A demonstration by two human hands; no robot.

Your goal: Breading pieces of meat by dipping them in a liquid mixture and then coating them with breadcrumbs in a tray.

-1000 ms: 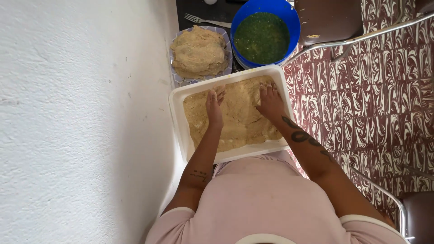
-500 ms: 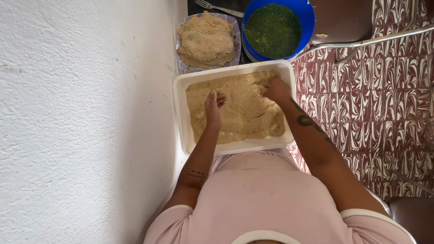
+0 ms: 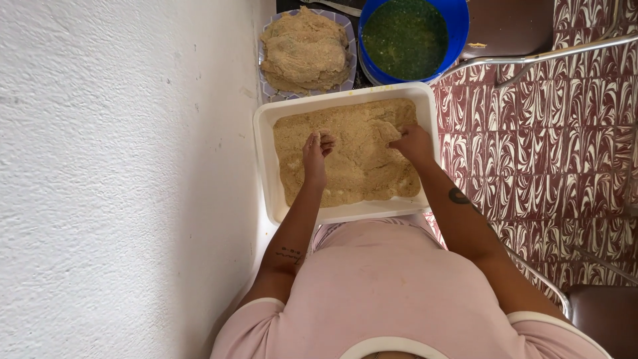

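Observation:
A white rectangular tray (image 3: pixel 264 166) full of tan breadcrumbs rests in front of me. A flat breaded piece (image 3: pixel 372 149) lies in the crumbs at the middle. My left hand (image 3: pixel 316 153) hovers over the crumbs with its fingers curled, crumbs pinched in them. My right hand (image 3: pixel 413 142) rests on the right edge of the breaded piece, fingers bent onto it.
Beyond the tray stands a plate (image 3: pixel 346 26) stacked with breaded pieces, and next to it a blue bowl (image 3: pixel 456 20) of green liquid. A white rough wall (image 3: pixel 119 179) runs along the left. Patterned red-and-white floor (image 3: pixel 551 133) and metal chair legs lie to the right.
My left hand has lifted and curled its fingers around crumbs. My right hand has slid down toward the right side of the piece. The view has shifted a little.

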